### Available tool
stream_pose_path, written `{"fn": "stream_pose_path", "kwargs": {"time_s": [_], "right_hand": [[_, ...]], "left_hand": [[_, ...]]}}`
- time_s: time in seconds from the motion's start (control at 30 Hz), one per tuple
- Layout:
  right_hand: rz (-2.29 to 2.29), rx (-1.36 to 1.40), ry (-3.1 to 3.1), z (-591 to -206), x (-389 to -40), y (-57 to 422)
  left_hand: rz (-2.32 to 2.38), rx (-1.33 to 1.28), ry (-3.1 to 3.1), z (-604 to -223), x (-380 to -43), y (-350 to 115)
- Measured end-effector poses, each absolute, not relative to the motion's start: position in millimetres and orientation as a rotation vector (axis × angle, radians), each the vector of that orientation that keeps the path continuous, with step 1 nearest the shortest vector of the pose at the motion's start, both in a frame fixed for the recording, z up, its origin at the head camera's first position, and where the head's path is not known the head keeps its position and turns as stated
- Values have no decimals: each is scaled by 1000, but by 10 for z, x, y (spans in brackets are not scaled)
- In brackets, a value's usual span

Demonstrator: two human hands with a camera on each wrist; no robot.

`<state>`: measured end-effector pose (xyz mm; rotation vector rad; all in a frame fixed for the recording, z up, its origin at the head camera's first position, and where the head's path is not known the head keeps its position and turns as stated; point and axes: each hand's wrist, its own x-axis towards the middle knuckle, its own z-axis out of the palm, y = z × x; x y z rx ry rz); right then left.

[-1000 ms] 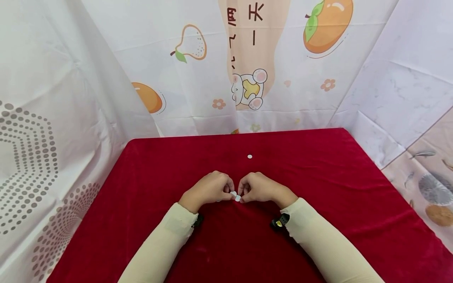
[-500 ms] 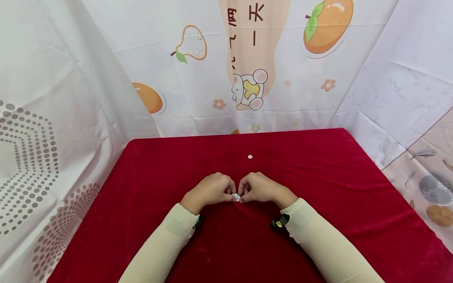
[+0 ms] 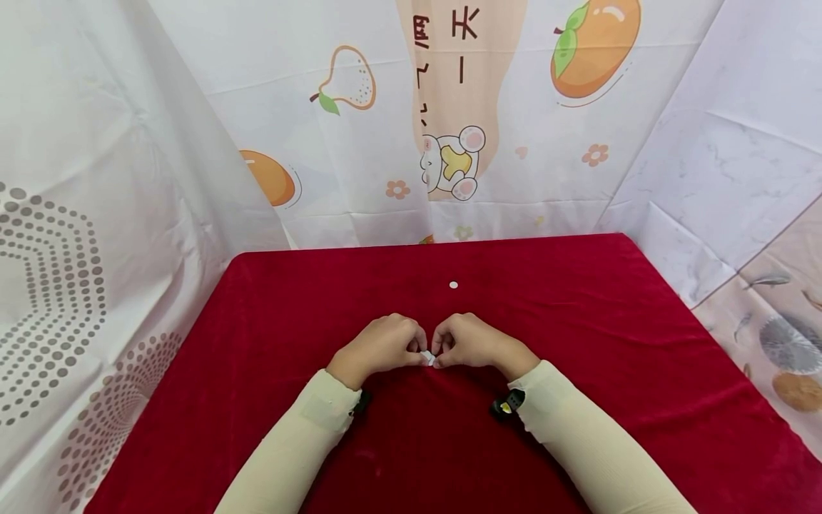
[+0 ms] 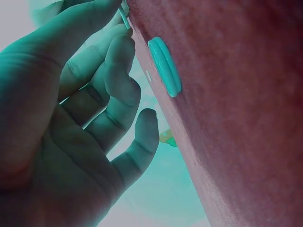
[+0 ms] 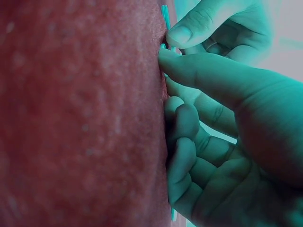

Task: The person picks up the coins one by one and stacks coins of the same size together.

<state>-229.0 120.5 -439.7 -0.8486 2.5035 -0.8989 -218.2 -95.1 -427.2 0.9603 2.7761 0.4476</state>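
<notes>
Close together at the middle of the red cloth, both hands have bent fingers and bring their fingertips to small white round discs (image 3: 428, 358). My left hand (image 3: 382, 343) pinches one thin disc (image 4: 124, 17) between thumb and fingers. My right hand (image 3: 477, 340) pinches a disc (image 5: 163, 47) at its thumb tip, right against the left hand's. Fingers cover most of these discs, so whether they overlap or only touch is unclear. Beneath the left palm, a short stack of discs (image 4: 164, 67) rests on the cloth, hidden from the head view.
Another white disc (image 3: 453, 285) lies by itself beyond the hands. Red velvet cloth (image 3: 308, 285) covers the table up to its far edge. Printed white curtains (image 3: 359, 143) hang behind and at both sides.
The left hand has shifted slightly toward the right, bringing its disc onto or against the other one. A white sliver below that hand is now covered. The right hand barely moves.
</notes>
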Motion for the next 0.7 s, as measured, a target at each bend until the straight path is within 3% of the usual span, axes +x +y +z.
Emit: {"fn": "stream_pose_path", "kwargs": {"time_s": [0.7], "right_hand": [[-876,-859,2508,-4385,-2288,1208]], "left_hand": [[470,969,2760,-4275,-2177,-944]]}}
